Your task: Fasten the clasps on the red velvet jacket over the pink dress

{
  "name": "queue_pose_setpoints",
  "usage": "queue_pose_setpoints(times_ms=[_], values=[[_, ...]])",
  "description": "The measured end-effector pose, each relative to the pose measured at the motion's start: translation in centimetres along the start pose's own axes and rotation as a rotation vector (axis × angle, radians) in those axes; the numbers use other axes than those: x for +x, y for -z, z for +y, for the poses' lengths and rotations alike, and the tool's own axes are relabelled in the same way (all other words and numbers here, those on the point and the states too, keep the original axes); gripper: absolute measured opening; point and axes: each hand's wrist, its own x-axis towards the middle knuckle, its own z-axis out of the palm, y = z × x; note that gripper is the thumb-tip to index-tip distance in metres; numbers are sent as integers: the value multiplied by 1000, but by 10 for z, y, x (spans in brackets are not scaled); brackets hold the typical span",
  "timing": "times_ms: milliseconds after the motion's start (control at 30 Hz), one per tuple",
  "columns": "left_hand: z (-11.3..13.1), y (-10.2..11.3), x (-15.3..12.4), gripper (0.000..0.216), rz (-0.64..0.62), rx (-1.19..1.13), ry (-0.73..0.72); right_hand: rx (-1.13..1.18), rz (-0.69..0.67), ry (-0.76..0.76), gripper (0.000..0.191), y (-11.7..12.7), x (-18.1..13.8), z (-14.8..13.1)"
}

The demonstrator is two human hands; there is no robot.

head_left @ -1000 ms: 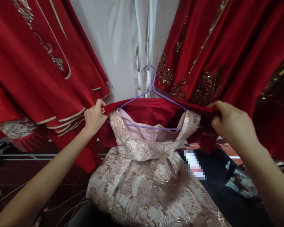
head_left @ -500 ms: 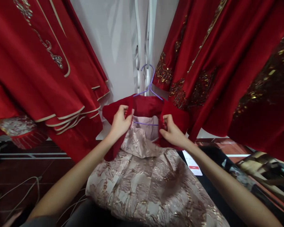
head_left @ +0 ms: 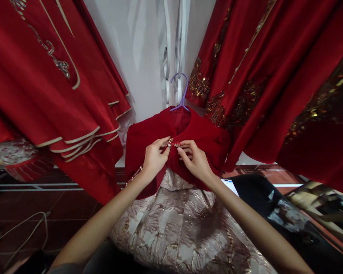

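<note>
A short red jacket (head_left: 144, 133) hangs on a purple wire hanger (head_left: 185, 87), its two front edges drawn together at the neck. Where they meet sits a small jewelled clasp (head_left: 174, 144) with gold and pearl-like pieces. My left hand (head_left: 155, 158) pinches the clasp's left side between thumb and fingers. From the right, my right hand (head_left: 196, 160) pinches its other side, fingertips close to those of the left. Whether the two halves are joined cannot be made out. Below the jacket spreads a beige and gold brocade dress (head_left: 174, 224), its top hidden by the jacket.
Long red garments hang on the left (head_left: 82, 99) and right (head_left: 246, 91) before a white cabinet door (head_left: 143, 53). A phone (head_left: 230, 186) lies on black material (head_left: 254, 190) at the right. A white cable (head_left: 25, 224) runs over the dark red floor tiles.
Both hands have moved inward, bringing the jacket's front edges together over the dress top and the hanger's lower bar. Their fingers now meet at the clasp. More of the phone is covered.
</note>
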Motion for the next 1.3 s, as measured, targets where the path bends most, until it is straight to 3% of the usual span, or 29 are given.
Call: queue_pose_setpoints(times_ms=[233,500,767,1033,1167,1300], values=[[1,-6,8,11,96,-136,-8,21,-19,27,21,6,6,4],[4,0,13,8,-20,-10,-105,-48,-11,56,19,11,9,7],[9,8,17,13,-236,248,-296,-126,14,103,17,14,17,6],[14,2,15,10,-205,248,-310,-27,189,110,20,13,16,8],[16,0,16,18,-171,248,-308,36,164,115,20,13,15,8],[14,1,17,10,-195,249,-315,79,121,92,22,15,15,7]])
